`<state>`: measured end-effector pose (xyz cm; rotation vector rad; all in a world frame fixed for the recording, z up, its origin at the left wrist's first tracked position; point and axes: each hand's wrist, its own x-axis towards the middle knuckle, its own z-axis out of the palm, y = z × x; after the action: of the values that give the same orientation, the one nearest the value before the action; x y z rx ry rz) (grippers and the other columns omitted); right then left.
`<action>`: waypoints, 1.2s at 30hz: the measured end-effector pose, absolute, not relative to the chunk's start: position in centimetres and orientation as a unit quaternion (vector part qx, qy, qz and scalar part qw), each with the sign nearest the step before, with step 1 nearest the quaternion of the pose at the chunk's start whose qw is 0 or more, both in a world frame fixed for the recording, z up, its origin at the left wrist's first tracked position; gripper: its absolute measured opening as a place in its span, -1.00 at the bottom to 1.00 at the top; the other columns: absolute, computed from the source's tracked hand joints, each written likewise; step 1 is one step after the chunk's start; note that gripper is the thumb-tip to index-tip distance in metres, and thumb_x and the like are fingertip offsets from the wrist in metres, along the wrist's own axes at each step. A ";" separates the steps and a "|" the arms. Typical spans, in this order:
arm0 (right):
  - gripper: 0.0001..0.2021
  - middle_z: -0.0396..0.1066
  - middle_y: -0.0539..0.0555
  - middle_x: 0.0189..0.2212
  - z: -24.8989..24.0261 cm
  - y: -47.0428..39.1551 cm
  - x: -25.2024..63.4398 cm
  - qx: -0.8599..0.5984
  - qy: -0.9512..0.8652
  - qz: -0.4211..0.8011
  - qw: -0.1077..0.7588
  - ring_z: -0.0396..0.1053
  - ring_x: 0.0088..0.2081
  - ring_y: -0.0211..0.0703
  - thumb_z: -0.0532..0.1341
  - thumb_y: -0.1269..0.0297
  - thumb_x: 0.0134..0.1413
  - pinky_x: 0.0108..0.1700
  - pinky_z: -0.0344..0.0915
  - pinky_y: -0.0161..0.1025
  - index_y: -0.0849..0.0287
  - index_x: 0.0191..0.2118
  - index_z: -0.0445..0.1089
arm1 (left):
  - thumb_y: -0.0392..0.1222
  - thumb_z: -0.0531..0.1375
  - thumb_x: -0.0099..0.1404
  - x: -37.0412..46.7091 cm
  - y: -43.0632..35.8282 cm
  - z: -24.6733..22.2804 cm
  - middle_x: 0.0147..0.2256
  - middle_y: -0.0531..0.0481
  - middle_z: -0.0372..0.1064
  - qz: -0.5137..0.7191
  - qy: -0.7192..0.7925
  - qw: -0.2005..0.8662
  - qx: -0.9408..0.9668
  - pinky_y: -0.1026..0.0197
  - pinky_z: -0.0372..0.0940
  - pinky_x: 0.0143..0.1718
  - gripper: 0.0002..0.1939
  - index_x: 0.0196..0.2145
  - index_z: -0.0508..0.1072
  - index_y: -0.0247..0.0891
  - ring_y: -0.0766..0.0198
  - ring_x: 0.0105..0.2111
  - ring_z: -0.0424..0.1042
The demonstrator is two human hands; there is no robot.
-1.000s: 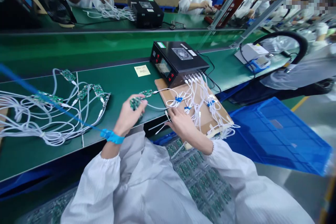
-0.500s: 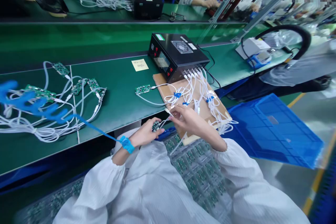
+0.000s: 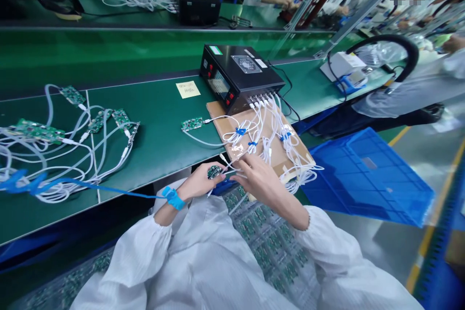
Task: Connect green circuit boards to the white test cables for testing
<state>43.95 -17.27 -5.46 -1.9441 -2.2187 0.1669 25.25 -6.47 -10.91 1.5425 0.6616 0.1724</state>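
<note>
My left hand (image 3: 199,180) is closed around a small green circuit board (image 3: 214,171), held just off the bench's front edge. Its wrist wears a blue strap with a coiled cord. Close by on the right, my right hand (image 3: 257,174) pinches a thin white cable (image 3: 228,163), whose white plug (image 3: 222,156) points up and left above the board. The fingers partly hide where the cable runs. Beyond my hands lie bundled white cables (image 3: 254,131) on a cardboard sheet (image 3: 216,111). Another green board (image 3: 193,124) is wired up on the green bench.
A black box (image 3: 261,77) with a fan grille feeds the cables. Several wired boards (image 3: 39,131) lie at left, near a yellow note (image 3: 188,89). Trays of boards (image 3: 269,240) rest below my hands. A blue crate (image 3: 370,179) stands right. Co-workers sit across the bench.
My right hand has shifted slightly lower relative to the board, and the white plug now sits nearer the board in my left hand. The whole view has slid a little leftward.
</note>
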 end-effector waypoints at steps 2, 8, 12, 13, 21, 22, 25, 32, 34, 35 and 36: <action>-0.86 0.46 0.25 -0.18 -5.9 -17.6 43.6 -0.655 -0.746 0.042 0.110 0.44 -0.13 0.04 0.15 0.31 0.41 -0.10 0.43 -0.04 0.21 -0.09 0.43 | 0.06 0.22 0.34 25.1 -6.4 -9.8 -0.19 -0.08 0.57 0.103 0.292 0.644 0.700 0.16 0.37 -0.21 -0.59 0.00 0.54 -0.27 0.21 -0.37 0.47; -0.87 0.44 0.16 -0.13 -5.4 -18.4 44.8 -0.628 -0.723 0.114 0.265 0.45 -0.06 -0.06 0.12 0.34 0.41 -0.01 0.45 -0.05 0.11 -0.06 0.39 | 0.00 0.21 0.35 25.2 -5.6 -8.0 -0.15 -0.05 0.58 0.172 0.313 0.583 0.730 0.11 0.36 -0.03 -0.65 0.00 0.57 -0.18 0.08 -0.14 0.51; -0.90 0.42 0.14 -0.11 -4.6 -18.9 46.4 -0.601 -0.731 0.159 0.281 0.45 -0.01 -0.06 0.18 0.36 0.35 0.02 0.46 -0.04 0.09 -0.07 0.39 | -0.03 0.21 0.33 25.4 -4.8 -7.3 -0.31 -0.03 0.53 0.167 0.348 0.570 0.725 0.16 0.35 -0.23 -0.64 0.00 0.56 -0.22 0.18 -0.39 0.45; -0.90 0.42 0.13 -0.11 -4.5 -19.0 46.8 -0.593 -0.735 0.176 0.279 0.46 -0.01 -0.07 0.18 0.37 0.34 0.02 0.46 -0.06 0.09 -0.08 0.39 | -0.04 0.22 0.33 25.4 -4.6 -7.1 -0.32 -0.03 0.53 0.171 0.350 0.567 0.726 0.16 0.35 -0.22 -0.66 0.00 0.56 -0.21 0.17 -0.38 0.46; -0.87 0.45 0.14 -0.20 -4.9 -18.0 46.3 -0.630 -0.742 0.135 0.183 0.48 -0.24 -0.12 0.14 0.28 0.39 -0.19 0.44 -0.15 0.15 -0.17 0.42 | -0.07 0.22 0.33 25.5 -3.9 -5.8 -0.33 -0.04 0.52 0.202 0.336 0.566 0.725 0.17 0.38 -0.18 -0.68 -0.01 0.58 -0.18 0.09 -0.23 0.52; -0.85 0.46 0.15 -0.21 -5.1 -17.9 45.9 -0.638 -0.744 0.107 0.166 0.48 -0.26 -0.11 0.12 0.28 0.40 -0.21 0.43 -0.16 0.16 -0.18 0.42 | -0.07 0.22 0.33 25.5 -3.9 -5.7 -0.33 -0.04 0.52 0.207 0.334 0.566 0.725 0.17 0.38 -0.19 -0.68 -0.01 0.58 -0.18 0.09 -0.23 0.52; -0.79 0.48 0.17 -0.24 -5.8 -17.5 44.9 -0.656 -0.740 0.011 0.146 0.48 -0.27 -0.08 0.06 0.29 0.44 -0.23 0.39 -0.16 0.18 -0.17 0.43 | -0.06 0.23 0.33 25.5 -3.8 -5.6 -0.33 -0.05 0.53 0.217 0.331 0.562 0.726 0.15 0.40 -0.16 -0.67 -0.01 0.58 -0.18 0.06 -0.19 0.53; -0.76 0.46 0.21 -0.28 -6.4 -16.9 43.4 -0.658 -0.737 -0.071 0.135 0.45 -0.27 -0.01 0.11 0.18 0.44 -0.23 0.40 -0.10 0.18 -0.12 0.47 | -0.16 0.18 0.35 25.8 -3.8 -5.6 -0.16 -0.05 0.57 0.219 0.326 0.523 0.756 0.09 0.36 0.04 -0.72 -0.03 0.57 -0.17 0.09 -0.13 0.53; -0.73 0.46 0.32 -0.08 -5.8 -16.1 43.0 -0.665 -0.722 -0.089 0.168 0.44 -0.05 0.13 0.15 0.17 0.42 -0.05 0.43 0.03 0.19 0.06 0.44 | -0.17 0.19 0.34 25.9 -3.9 -5.4 -0.15 -0.04 0.58 0.213 0.311 0.527 0.761 0.09 0.36 0.03 -0.70 0.00 0.56 -0.17 0.10 -0.13 0.53; -0.69 0.43 0.36 0.03 -5.4 -15.5 42.9 -0.661 -0.724 -0.089 0.176 0.41 0.06 0.19 0.16 0.19 0.41 0.06 0.40 0.10 0.19 0.15 0.39 | -0.18 0.21 0.32 25.9 -3.9 -5.2 -0.16 -0.04 0.58 0.210 0.302 0.537 0.760 0.10 0.37 0.01 -0.69 0.00 0.55 -0.17 0.09 -0.13 0.53; -0.66 0.40 0.37 0.10 -5.1 -14.9 42.8 -0.653 -0.733 -0.077 0.175 0.37 0.14 0.21 0.14 0.21 0.42 0.14 0.35 0.15 0.19 0.21 0.35 | -0.17 0.23 0.30 25.9 -3.9 -5.0 -0.17 -0.04 0.58 0.207 0.296 0.548 0.755 0.11 0.38 -0.03 -0.68 0.00 0.55 -0.18 0.09 -0.14 0.52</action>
<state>42.84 -14.87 -5.13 -1.8488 -2.0774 -0.2187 25.91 -3.90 -4.98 1.7879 0.7008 0.4904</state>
